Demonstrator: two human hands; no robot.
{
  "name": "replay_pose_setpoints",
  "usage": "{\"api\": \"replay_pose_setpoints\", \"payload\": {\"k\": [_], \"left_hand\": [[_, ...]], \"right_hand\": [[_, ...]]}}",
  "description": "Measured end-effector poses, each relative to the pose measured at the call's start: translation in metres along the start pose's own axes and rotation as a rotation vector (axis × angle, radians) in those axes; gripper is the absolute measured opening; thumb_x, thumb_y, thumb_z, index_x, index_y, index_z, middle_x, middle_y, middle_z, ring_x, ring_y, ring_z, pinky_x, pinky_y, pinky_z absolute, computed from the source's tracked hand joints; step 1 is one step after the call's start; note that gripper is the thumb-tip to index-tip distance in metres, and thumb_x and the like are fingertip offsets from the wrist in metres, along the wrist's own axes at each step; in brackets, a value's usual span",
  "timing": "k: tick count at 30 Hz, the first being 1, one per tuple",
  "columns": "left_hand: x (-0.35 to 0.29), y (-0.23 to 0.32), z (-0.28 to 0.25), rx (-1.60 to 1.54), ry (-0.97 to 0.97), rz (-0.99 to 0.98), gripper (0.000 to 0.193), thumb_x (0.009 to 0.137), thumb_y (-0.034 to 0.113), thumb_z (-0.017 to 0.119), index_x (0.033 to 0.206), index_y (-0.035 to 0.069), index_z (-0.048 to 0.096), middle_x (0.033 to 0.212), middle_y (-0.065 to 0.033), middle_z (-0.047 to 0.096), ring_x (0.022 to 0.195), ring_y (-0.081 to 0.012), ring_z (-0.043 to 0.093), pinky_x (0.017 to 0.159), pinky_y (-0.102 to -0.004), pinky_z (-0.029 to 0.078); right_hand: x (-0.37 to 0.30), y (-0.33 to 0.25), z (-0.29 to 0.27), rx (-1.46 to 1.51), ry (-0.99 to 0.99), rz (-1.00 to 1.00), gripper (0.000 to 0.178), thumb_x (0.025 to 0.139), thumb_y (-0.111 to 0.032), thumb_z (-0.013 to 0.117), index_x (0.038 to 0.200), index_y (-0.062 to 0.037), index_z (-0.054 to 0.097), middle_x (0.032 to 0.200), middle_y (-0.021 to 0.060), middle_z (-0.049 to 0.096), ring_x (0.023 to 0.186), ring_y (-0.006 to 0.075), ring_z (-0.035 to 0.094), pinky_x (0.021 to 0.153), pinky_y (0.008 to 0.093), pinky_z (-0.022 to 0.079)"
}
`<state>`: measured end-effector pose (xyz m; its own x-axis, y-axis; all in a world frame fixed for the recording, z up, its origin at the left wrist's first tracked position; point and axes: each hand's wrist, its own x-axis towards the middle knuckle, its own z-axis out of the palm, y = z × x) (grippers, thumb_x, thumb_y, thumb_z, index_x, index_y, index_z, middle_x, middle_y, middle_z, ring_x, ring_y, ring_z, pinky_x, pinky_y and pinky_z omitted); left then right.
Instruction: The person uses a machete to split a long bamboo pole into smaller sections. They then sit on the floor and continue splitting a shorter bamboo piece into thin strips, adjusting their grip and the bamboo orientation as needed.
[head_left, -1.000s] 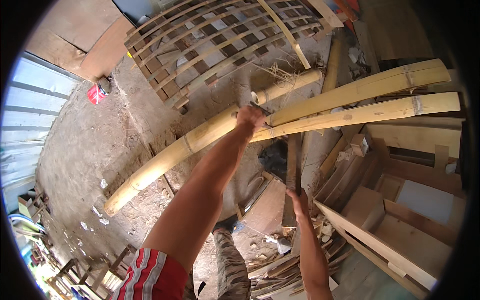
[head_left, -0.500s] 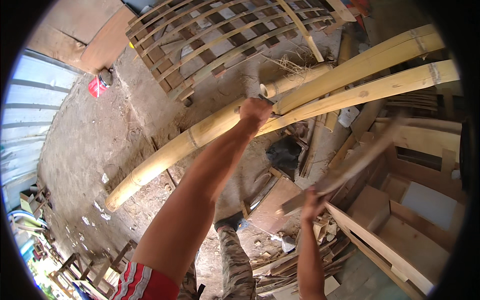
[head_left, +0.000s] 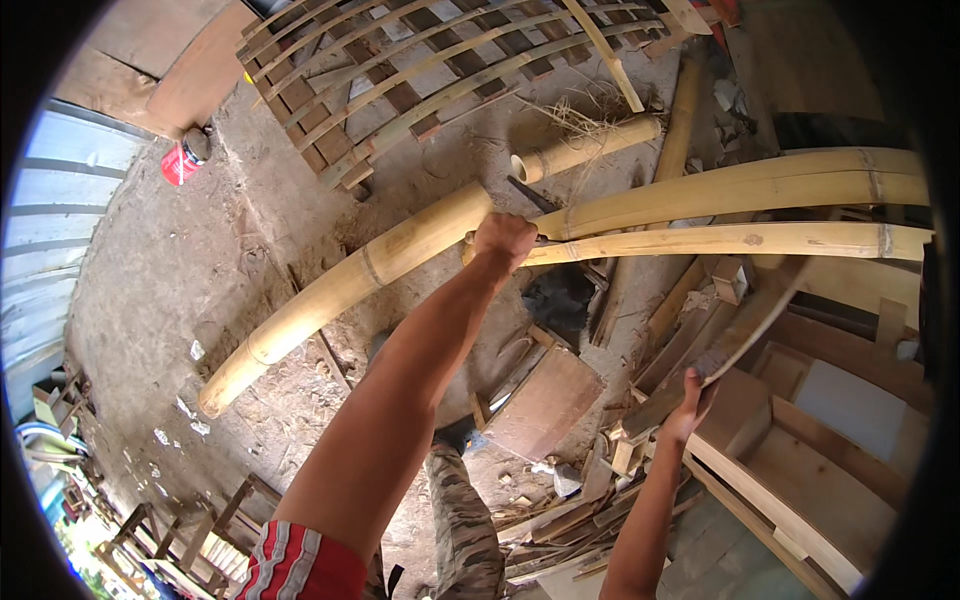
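Observation:
My left hand (head_left: 505,240) is closed round the handle of a dark knife-like tool (head_left: 543,240), at the end of a split bamboo pole. The tool's dark metal lies against the bamboo; most of it is hidden by my fist. To the right, the upper bamboo half (head_left: 740,198) and the lower bamboo half (head_left: 690,241) run apart with a narrow gap. My right hand (head_left: 690,400) grips a long piece of wood (head_left: 725,350), slanted up to the right below the bamboo and slightly blurred. A dark metal bar (head_left: 528,193) sits just beyond my left fist.
A whole bamboo pole (head_left: 340,290) lies to the left, and a short bamboo piece (head_left: 585,148) beyond. A slatted wooden frame (head_left: 400,90) is at the back. Wooden cabinet (head_left: 850,450) stands at right; scrap wood (head_left: 570,535) lies near my legs. A red can (head_left: 180,165) stands far left.
The right hand and its piece of wood have moved right. The split bamboo has swung downward at its right end, and a gap now shows between it and the left pole.

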<state>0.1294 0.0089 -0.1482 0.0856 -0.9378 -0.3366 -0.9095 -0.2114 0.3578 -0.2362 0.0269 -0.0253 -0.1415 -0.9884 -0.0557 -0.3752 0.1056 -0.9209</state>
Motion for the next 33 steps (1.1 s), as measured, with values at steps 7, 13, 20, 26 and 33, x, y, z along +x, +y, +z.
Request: {"api": "replay_pose_setpoints", "payload": {"k": [7,13,20,26,33], "left_hand": [[0.017,0.006,-0.012,0.175,0.050,0.122,0.013,0.084,0.012,0.065,0.088,0.010,0.078,0.093,-0.0092,0.076,0.090,-0.0255,0.074,0.072,-0.0387,0.060],[0.023,-0.007,-0.018,0.189,0.090,0.083,0.016,0.086,0.012,0.064,0.091,0.013,0.079,0.097,-0.0070,0.076,0.094,-0.0239,0.074,0.072,-0.0372,0.060],[0.017,-0.028,-0.025,0.137,0.043,-0.022,0.014,0.085,0.012,0.064,0.089,0.009,0.077,0.095,-0.0103,0.076,0.090,-0.0273,0.075,0.072,-0.0371,0.061],[0.020,-0.022,-0.030,0.140,0.057,0.066,0.013,0.085,0.011,0.065,0.088,0.010,0.077,0.092,-0.0074,0.076,0.089,-0.0247,0.074,0.071,-0.0365,0.060],[0.013,-0.034,-0.014,0.130,0.062,0.009,0.016,0.087,0.015,0.063,0.090,0.013,0.078,0.096,-0.0075,0.076,0.091,-0.0242,0.074,0.075,-0.0369,0.060]], "right_hand": [[-0.078,0.089,0.058,-0.362,-0.438,0.374,0.071,0.082,-0.037,0.075,0.135,0.0022,0.047,0.123,0.0153,0.061,0.114,0.0266,0.057,0.098,0.0401,0.044],[-0.070,0.065,0.050,-0.230,-0.343,0.490,0.064,0.080,-0.038,0.076,0.122,0.0063,0.058,0.115,0.0140,0.062,0.104,0.0264,0.056,0.097,0.0383,0.042],[-0.046,0.010,0.022,-0.284,0.016,0.163,0.097,0.085,-0.049,0.074,0.151,0.0062,0.030,0.150,0.0266,0.042,0.133,0.0347,0.045,0.110,0.0413,0.036],[-0.056,0.095,0.071,-0.360,-0.458,0.225,0.083,0.084,-0.038,0.075,0.144,0.0054,0.037,0.134,0.0196,0.054,0.119,0.0310,0.052,0.104,0.0403,0.040],[-0.044,0.029,0.068,-0.303,-0.404,0.374,0.070,0.082,-0.040,0.075,0.132,0.0038,0.053,0.125,0.0152,0.059,0.113,0.0259,0.056,0.100,0.0370,0.041]]}}
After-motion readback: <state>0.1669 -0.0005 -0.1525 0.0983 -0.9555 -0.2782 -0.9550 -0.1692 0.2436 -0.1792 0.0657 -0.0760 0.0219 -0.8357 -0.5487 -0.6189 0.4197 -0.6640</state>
